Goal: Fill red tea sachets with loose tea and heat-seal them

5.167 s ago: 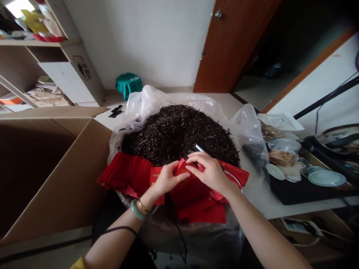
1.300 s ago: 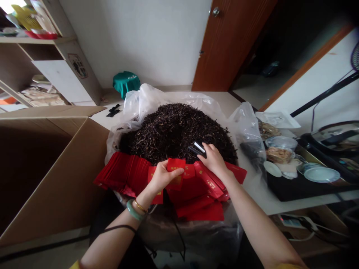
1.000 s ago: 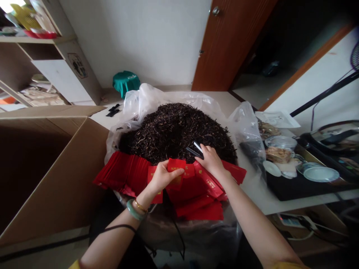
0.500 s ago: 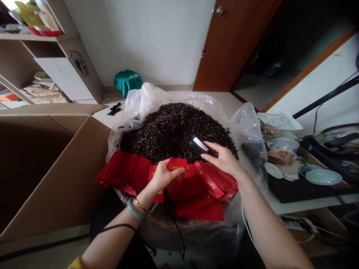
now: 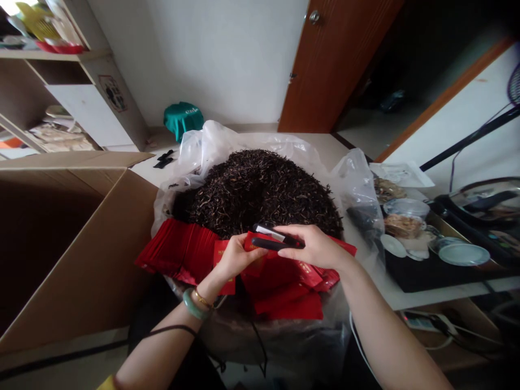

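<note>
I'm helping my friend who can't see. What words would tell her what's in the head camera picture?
Two bare hands work over a heap of dark tea leaves in a clear plastic bag. The left hand pinches a red packet, and the right hand holds a small black-and-white tool at its top edge. More red packets lie piled in front of the heap.

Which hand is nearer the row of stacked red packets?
Left. The left hand sits beside the stacked red packets; the right hand is farther off, gripping a black tool.
</note>
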Motion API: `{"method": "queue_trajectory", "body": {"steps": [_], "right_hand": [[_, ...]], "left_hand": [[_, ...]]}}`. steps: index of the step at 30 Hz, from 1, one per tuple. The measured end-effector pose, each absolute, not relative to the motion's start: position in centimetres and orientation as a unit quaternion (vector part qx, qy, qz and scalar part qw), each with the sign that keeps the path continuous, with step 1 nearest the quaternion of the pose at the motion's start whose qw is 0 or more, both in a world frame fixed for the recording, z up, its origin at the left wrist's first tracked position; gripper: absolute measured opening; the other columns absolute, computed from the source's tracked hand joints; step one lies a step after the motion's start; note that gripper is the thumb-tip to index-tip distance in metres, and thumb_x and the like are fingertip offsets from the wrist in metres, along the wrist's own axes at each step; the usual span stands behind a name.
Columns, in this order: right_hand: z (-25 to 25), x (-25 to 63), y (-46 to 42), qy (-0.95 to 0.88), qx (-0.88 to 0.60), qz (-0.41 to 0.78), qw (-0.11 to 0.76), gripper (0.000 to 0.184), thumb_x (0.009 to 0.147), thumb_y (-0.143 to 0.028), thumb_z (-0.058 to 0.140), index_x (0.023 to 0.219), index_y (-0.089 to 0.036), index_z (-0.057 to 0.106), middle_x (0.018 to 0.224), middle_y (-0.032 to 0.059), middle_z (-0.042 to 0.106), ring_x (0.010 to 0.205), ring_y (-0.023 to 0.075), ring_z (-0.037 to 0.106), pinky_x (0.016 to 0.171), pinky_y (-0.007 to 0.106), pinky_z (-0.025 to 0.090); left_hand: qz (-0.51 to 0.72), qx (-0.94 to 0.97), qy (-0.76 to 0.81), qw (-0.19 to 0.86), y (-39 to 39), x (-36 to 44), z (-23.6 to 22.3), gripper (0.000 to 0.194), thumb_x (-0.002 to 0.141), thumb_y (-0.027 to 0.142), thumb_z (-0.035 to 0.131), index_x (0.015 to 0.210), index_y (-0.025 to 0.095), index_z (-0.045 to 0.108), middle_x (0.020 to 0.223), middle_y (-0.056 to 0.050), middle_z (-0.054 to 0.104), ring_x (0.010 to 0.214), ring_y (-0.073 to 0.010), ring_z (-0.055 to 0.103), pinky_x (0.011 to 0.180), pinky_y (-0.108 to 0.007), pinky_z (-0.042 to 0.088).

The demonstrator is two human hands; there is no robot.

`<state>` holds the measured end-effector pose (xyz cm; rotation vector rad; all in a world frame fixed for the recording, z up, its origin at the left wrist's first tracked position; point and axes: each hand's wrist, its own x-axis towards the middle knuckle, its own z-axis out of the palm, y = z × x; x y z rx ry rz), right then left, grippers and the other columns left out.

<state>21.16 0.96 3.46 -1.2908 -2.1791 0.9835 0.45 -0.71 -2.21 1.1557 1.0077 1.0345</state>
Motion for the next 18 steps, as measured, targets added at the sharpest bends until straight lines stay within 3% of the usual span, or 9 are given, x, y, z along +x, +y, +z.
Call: {"method": "queue_trajectory", "body": {"steps": [6, 18], "right_hand": [[2.8, 19.7, 0.5, -0.773, -0.478, 0.346, 0.232, 0.044, 0.076, -0.029, 0.069, 0.120, -0.022, 0.066, 0.120, 0.0052, 0.068, 0.111, 0.0244, 0.064, 0.098, 0.036, 0.051], [3.7, 19.7, 0.1, -0.785, -0.484, 0.315, 0.226, 0.039, 0.076, -0.026, 0.068, 0.115, -0.024, 0.069, 0.113, 0.0025, 0.071, 0.105, 0.0245, 0.067, 0.094, 0.034, 0.053]], "left_hand": [[0.440, 0.512, 0.428, 0.601, -0.7, 0.4, -2.5, 0.038, 0.061, 0.039, 0.081, 0.086, 0.011, 0.074, 0.082, -0.007, 0.076, 0.074, -0.0191, 0.068, 0.071, -0.028, 0.054], [0.413, 0.500, 0.439, 0.622, -0.9, 0.5, -1.9, 0.042, 0.056, 0.044, 0.082, 0.080, 0.011, 0.073, 0.078, -0.007, 0.075, 0.066, -0.0178, 0.066, 0.067, -0.028, 0.053]]}}
